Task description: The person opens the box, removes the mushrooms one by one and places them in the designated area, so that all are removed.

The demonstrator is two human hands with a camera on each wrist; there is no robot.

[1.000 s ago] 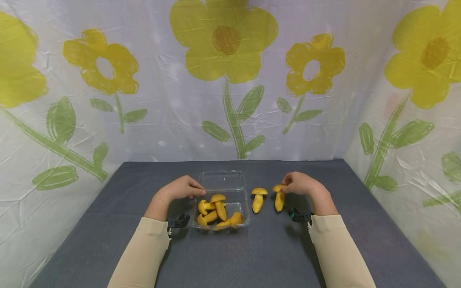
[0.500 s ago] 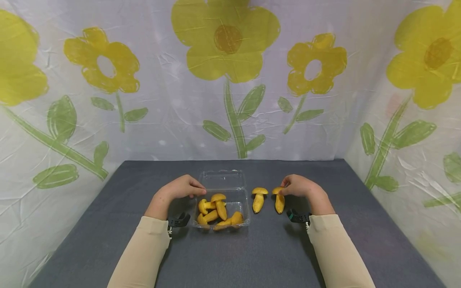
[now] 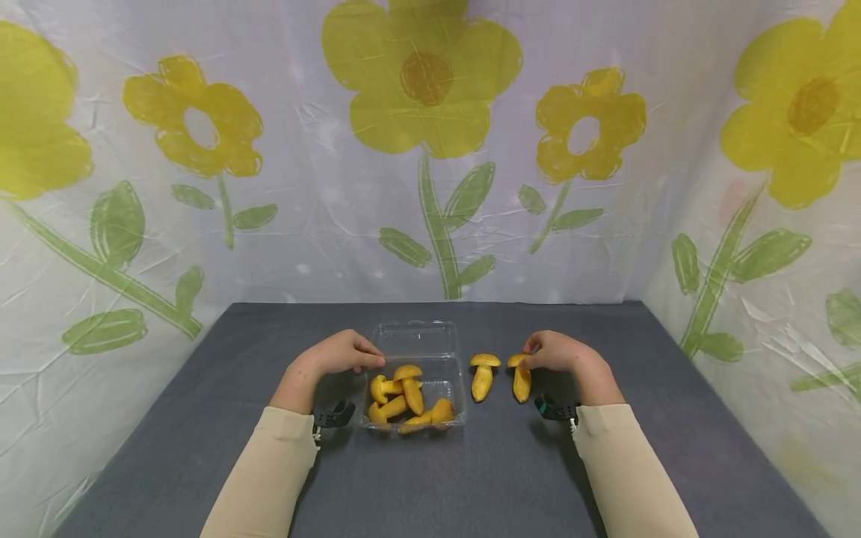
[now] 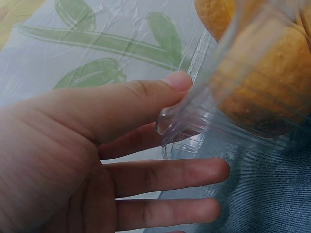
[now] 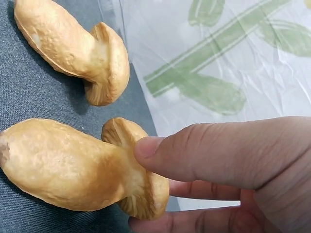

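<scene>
In the head view, my left hand [image 3: 339, 353] is at the back left corner of a clear plastic clamshell box [image 3: 461, 392]. Its thumb and index finger pinch the rim in the left wrist view, the other fingers stretched out below. Several yellow mushrooms [image 3: 412, 392] lie inside the box. Right of it, my right hand [image 3: 563, 351] pinches a yellow mushroom [image 3: 521, 385] by the cap, its stem pointing toward me. The right wrist view shows the thumb on top of that cap [image 5: 146, 194]. A second mushroom [image 3: 482, 381] lies between the box and the held one.
The box's lid [image 3: 415, 340] is folded back behind it on the dark grey table [image 3: 430, 486]. A white cloth backdrop [image 3: 289, 187] with yellow flowers rises behind the table and along both sides.
My right hand and its mushroom have come slightly toward me and a touch left. The left hand has stayed at the box's rim, and the other mushrooms have kept their places.
</scene>
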